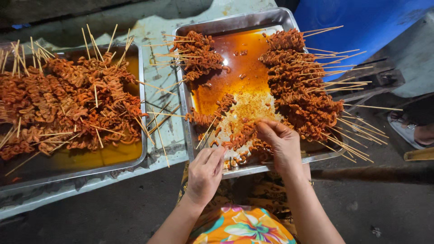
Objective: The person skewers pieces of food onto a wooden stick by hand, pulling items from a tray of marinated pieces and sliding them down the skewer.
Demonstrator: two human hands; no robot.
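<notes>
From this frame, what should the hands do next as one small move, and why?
Probably lift the right hand with the marinated strip it pinches and bring it toward the left hand. The strip lies loose in the tray, not on a stick, while finished skewers are piled at the tray's right.

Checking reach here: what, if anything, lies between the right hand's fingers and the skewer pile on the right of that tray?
Nothing visible. The right hand is at loose pieces, and the skewer pile lies just beyond, with only oily tray floor between.
</notes>
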